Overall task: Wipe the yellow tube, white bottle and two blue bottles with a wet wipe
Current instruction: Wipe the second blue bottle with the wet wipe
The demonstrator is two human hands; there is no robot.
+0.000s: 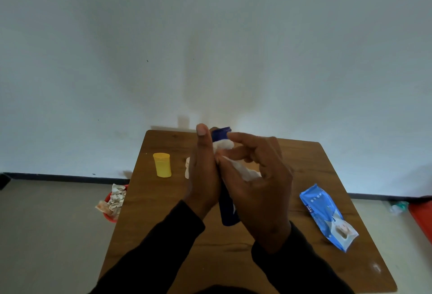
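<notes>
I hold a dark blue bottle (pixel 228 209) upright above the middle of the wooden table (pixel 163 223). My left hand (pixel 203 176) grips its side, thumb pointing up. My right hand (pixel 259 181) presses a white wet wipe (pixel 243 171) against the bottle's upper part, just below the blue cap. The yellow tube (pixel 162 165) stands cap-down at the far left of the table. A sliver of the white bottle (pixel 187 167) shows behind my left hand; the rest is hidden. The second blue bottle is hidden from me.
A blue pack of wet wipes (pixel 328 216) lies at the table's right side. A red bin (pixel 111 205) holding crumpled used wipes sits on the floor left of the table. Something red (pixel 422 216) lies on the floor at far right. A wall rises behind the table.
</notes>
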